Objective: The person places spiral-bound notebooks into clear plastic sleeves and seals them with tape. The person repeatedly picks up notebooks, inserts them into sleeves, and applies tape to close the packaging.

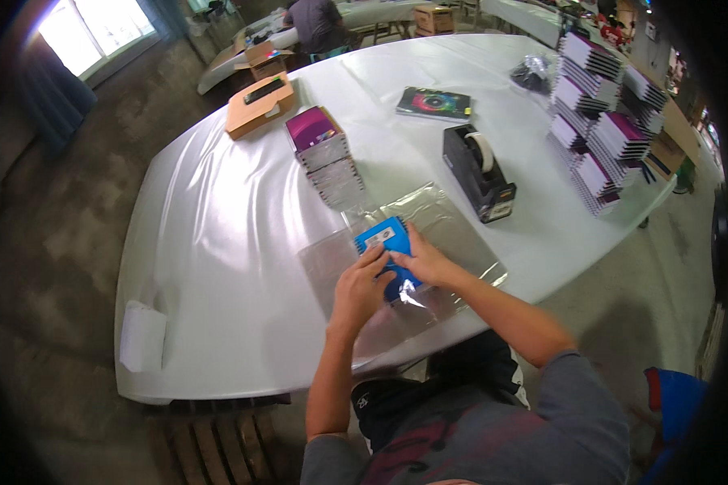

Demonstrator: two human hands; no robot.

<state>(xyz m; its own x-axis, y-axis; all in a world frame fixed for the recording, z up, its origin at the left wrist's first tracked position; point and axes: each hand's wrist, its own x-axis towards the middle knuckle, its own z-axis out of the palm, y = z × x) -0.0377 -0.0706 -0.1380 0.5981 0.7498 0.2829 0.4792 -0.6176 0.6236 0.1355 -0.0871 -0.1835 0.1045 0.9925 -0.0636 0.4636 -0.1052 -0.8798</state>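
A small blue spiral notebook (393, 232) with a white label near its top lies on clear plastic sleeves (437, 218) at the table's near side. The lower part of the notebook seems to be inside or under clear film. My left hand (362, 289) grips its left side, fingers bent over the cover. Around the right edge curls my right hand (426, 260), thumb on the cover close to the left fingers. Parts of the cover are hidden beneath both hands.
A black tape dispenser (481, 182) stands beyond the sleeves. Stacked purple-covered notebooks (314, 129) rise ahead, with taller notebook stacks (594, 105) at right. Farther back are a dark-covered book (433, 103) and an open cardboard box (260, 113). A white roll (143, 338) sits at left.
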